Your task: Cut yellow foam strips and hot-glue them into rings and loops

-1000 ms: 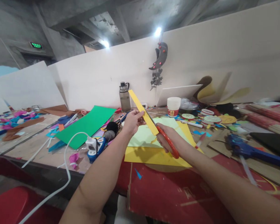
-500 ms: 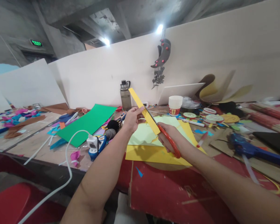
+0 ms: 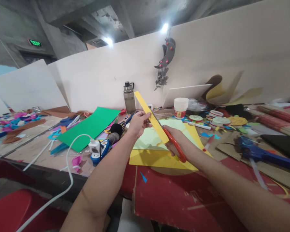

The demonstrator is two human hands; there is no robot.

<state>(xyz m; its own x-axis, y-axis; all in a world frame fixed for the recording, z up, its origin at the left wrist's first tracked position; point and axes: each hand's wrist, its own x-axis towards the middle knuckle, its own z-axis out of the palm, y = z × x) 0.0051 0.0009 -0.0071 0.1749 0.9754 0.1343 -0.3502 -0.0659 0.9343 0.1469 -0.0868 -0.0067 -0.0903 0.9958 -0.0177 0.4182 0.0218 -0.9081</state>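
Observation:
Between thumb and fingers, my left hand [image 3: 139, 124] pinches a narrow yellow paper strip [image 3: 156, 125] held up at a slant. My right hand [image 3: 175, 141] grips orange-handled scissors [image 3: 176, 145], their blades lying along the right edge of the strip. How far the blades are parted is hidden by the strip. Below both hands lie pale green paper sheets [image 3: 145, 138] on top of a yellow sheet [image 3: 157, 159]. Those sheets rest partly on a red cardboard piece [image 3: 169, 193] at the table's near edge.
A green sheet [image 3: 89, 127], a power strip [image 3: 100, 151] with a white cable, and a water bottle [image 3: 129, 98] stand to the left and back. Paper cups [image 3: 180, 108], tape rolls [image 3: 221, 121], a red-capped pen [image 3: 209, 142] and a blue glue gun [image 3: 263, 153] lie right.
The lower end of the yellow strip has shifted slightly right and down along the scissors. Both hands keep their hold, and the view has moved a little.

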